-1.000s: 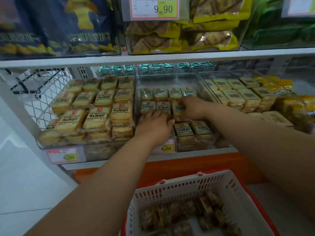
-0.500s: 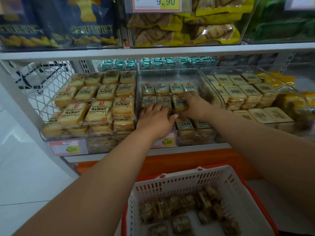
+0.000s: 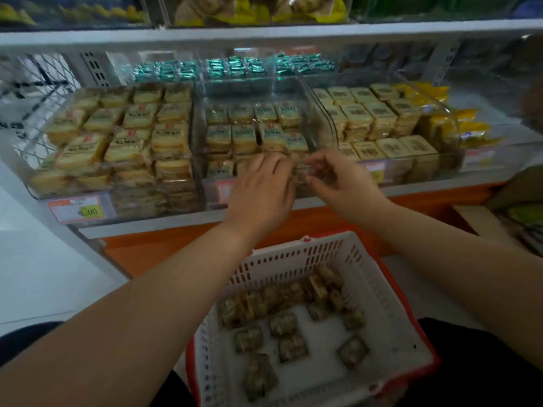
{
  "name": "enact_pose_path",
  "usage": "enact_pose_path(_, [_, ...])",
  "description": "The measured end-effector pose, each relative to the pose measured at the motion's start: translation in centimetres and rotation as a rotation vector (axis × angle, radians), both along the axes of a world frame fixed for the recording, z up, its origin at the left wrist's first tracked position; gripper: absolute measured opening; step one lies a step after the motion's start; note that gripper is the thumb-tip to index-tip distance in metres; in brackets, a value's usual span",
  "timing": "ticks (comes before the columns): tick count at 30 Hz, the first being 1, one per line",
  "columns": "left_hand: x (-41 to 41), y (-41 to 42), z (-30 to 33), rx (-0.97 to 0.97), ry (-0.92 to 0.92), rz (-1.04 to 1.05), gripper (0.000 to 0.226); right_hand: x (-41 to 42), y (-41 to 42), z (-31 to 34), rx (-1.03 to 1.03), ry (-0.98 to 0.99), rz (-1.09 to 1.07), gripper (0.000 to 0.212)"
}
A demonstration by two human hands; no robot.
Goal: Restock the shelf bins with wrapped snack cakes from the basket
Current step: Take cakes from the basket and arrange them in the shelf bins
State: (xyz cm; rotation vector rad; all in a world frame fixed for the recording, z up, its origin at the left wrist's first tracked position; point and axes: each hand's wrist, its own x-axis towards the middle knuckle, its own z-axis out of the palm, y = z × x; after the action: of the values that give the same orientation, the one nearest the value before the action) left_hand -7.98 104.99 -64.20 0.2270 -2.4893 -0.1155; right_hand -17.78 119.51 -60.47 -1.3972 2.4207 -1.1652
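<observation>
The white basket (image 3: 379, 292) with the red rim sits near, low in the middle, with a loose scatter of wrapped snack cakes (image 3: 286, 324) on its bottom. Up on the shelf are three clear bins: the left bin (image 3: 38, 183) is packed with yellow cakes, the middle bin (image 3: 202, 148) holds rows of them with some room at the front, and the right bin (image 3: 446, 136) has stacked ones too. Both hands are at the middle bin's front edge. The left hand (image 3: 261, 189) has its fingers bent; can't tell if it's got anything. The right hand (image 3: 340, 183) seems to pinch something clear, too blurry to call. Green-wrapped packs (image 3: 232, 67) sit far back, and a price tag (image 3: 77, 208) reads 8.00.
</observation>
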Motion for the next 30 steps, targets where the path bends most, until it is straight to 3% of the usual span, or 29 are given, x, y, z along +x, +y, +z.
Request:
enact_pose_path(3, [0.6,3.3,-3.3,0.096,-0.112,-0.046,0.028,0.4,3.2,-3.7,0.128,-0.042,-0.029,0.017])
enact_pose_path(6, [1.3,6.3,-7.9,0.222,-0.292,-0.031,0.030,0.0,5.5,-8.9,0.448,-0.074,0.029,0.015])
enact_pose_path(10, [2.3,9.0,-13.6,0.456,-0.613,0.018,0.018,-0.2,7.6,-16.2,0.870,-0.061,0.294,0.010])
enact_pose_path(14, [3.7,10.1,-17.7,0.487,-0.773,-0.014,0.031,-0.2,9.2,-22.4,1.242,-0.174,0.458,0.025])
enact_pose_path(19, [4.4,10.1,-20.0,0.531,-0.849,-0.024,0.035,-0.5,9.5,-28.0,1.348,-0.255,0.469,0.057])
enact_pose_path(26, [4.7,9.6,-20.9,0.697,-0.837,0.073,0.037,1.0,9.9,-32.7,1.558,-0.205,0.450,0.079])
enact_pose_path(30, [4.5,9.5,-20.8,0.767,-0.785,0.092,0.034,1.1,9.4,-32.7,1.592,-0.182,0.453,0.077])
